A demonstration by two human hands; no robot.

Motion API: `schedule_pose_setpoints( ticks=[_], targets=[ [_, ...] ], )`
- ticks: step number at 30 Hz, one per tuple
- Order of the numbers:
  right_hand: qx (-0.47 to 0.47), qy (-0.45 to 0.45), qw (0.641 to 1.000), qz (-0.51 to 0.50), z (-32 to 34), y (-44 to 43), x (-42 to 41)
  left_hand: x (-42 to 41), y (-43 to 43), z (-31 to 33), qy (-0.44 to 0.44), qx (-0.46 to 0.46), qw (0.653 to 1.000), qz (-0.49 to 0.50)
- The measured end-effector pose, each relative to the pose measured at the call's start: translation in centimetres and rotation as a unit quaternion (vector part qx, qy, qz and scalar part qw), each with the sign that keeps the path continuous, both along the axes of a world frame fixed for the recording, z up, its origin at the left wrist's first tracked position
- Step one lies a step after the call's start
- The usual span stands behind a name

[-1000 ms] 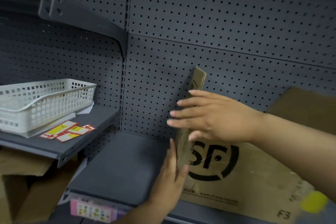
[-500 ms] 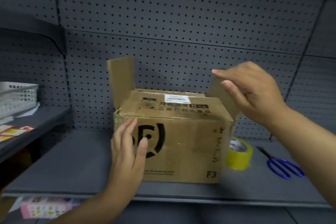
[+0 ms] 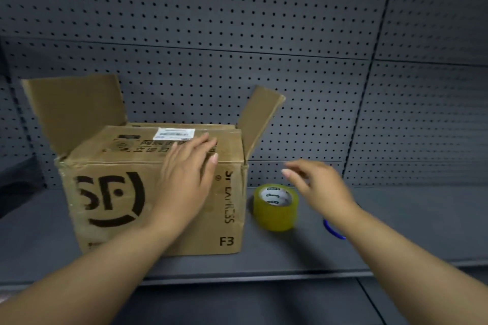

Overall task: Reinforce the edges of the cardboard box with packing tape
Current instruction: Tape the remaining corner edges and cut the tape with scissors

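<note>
Your left hand (image 3: pixel 187 174) lies flat on top of the cardboard box (image 3: pixel 118 206), fingers straight and gripping nothing. The box stands directly under that palm on the shelf (image 3: pixel 396 232). Your right hand (image 3: pixel 319 187) hovers empty with its fingers loosely spread. The tape roll (image 3: pixel 276 207) stands just below its fingertips, beside the box.

Expect stiff, probably light cardboard with worn edges (the front corners look crushed). Steady it by pressing on the closed top panel, not on the two upright flaps. Take the roll across its outer rim.

The box contents cannot be seen. The tape's free end is not discernible. A blue loop (image 3: pixel 333 231), probably scissors, is mostly hidden behind your right wrist.
</note>
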State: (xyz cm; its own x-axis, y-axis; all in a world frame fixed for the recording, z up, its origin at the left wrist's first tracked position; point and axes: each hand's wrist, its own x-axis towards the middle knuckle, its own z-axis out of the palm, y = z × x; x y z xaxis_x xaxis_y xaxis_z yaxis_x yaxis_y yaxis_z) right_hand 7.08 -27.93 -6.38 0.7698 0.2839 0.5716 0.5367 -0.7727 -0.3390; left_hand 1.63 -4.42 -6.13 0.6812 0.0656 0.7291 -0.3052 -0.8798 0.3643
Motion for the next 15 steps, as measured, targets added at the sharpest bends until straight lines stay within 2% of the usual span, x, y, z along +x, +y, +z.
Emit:
schedule_pose_setpoints(
  ticks=[3, 6, 11, 15],
  targets=[
    [0.089, 0.07, 0.992, 0.05, 0.1, 3.8, 0.1, 1.0, -0.1, 0.1, 0.04, 0.093, 0.994, 0.035],
    [0.127, 0.064, 0.989, 0.045, 1.2, 6.9, 0.2, 1.2, 0.1, -0.2, 0.056, 0.16, 0.984, 0.048],
    [0.152, 0.036, 0.988, 0.012, 1.8, 7.7, 1.0, 1.5, 0.7, -0.2, 0.029, 0.183, 0.982, 0.045],
    [0.225, 0.038, 0.973, 0.012, 1.0, 7.6, 1.1, 1.2, 0.7, -0.2, 0.018, 0.173, 0.984, 0.037]
  ],
)
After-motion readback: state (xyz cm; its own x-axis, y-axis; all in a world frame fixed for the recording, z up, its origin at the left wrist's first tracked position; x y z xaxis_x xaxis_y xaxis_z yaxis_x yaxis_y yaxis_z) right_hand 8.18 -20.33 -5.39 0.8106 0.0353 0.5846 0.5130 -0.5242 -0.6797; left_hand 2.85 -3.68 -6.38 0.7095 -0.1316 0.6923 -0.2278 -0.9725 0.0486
